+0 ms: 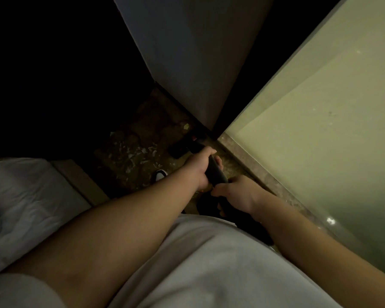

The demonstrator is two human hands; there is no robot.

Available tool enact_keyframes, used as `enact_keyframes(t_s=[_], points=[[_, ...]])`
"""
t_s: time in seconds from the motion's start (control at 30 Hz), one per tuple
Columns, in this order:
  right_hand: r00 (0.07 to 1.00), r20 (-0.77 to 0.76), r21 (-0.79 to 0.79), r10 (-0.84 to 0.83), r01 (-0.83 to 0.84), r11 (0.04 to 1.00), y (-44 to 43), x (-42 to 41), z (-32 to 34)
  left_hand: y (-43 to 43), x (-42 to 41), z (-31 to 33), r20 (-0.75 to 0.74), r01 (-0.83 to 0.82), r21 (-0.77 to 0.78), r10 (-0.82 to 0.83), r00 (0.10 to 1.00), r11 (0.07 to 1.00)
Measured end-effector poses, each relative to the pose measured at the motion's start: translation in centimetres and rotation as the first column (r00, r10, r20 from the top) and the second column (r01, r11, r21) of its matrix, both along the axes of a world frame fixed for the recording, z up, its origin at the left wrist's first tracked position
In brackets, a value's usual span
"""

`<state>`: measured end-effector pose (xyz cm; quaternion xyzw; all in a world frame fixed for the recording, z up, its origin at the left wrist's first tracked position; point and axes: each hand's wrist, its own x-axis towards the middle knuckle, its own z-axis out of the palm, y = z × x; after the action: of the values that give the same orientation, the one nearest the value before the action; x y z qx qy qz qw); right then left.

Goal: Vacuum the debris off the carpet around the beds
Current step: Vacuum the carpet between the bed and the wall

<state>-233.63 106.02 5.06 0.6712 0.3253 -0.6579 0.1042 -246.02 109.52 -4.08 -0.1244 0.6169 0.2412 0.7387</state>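
While the left hand [198, 168] is wrapping its fingers round the black vacuum wand [216, 172], the right hand [238, 192] is gripping the same wand nearer the body. Right of the bed [20, 196], the floor head [180, 150] is resting on the carpet [125, 167] beside pale scraps of debris [140, 152].

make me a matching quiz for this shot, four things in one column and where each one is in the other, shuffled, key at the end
Things
1. left hand
2. right hand
3. debris
4. bed

Places
A. scattered on the carpet, left of the hands
B. white, at the lower left of the view
C. gripping the black vacuum wand, farther from the body
D. gripping the wand's near end, closer to the body

Pairs: 1-C, 2-D, 3-A, 4-B
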Motion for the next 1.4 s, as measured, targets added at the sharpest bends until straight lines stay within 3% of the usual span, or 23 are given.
enact_keyframes(t_s=[0.3, 0.6, 0.83, 1.0, 1.2, 1.4], points=[[0.998, 0.012, 0.005, 0.059, -0.059, 0.998, 1.1, -2.7, 1.0, 0.4, -2.7, -0.6, 0.001, 0.067, 0.068, -0.067, 0.998, 0.995], [1.000, 0.012, 0.012, 0.012, -0.013, 1.000, 1.8, -5.8, 2.1, 1.7, -6.2, -0.2, 0.017, 0.165, 0.130, -0.169, 0.986, 0.978], [0.997, 0.066, 0.020, 0.026, -0.028, 0.999, 4.2, -10.7, -0.7, 4.9, -10.6, 0.4, -0.035, 0.189, 0.082, -0.187, 0.982, 0.978], [0.996, 0.033, 0.026, 0.077, -0.078, 0.997, 5.1, -12.8, -0.6, 5.0, -13.1, 1.6, 0.017, 0.141, 0.092, -0.143, 0.990, 0.986], [0.981, -0.018, 0.045, 0.194, -0.193, 0.980, 4.0, -15.9, 0.1, 2.2, -17.4, 2.3, 0.080, -0.035, 0.076, 0.029, 0.996, 0.996], [0.943, -0.020, 0.084, 0.333, -0.330, 0.940, 5.2, -22.4, -1.4, 1.5, -23.8, 2.3, -0.029, -0.154, 0.090, 0.157, 0.987, 0.984]])
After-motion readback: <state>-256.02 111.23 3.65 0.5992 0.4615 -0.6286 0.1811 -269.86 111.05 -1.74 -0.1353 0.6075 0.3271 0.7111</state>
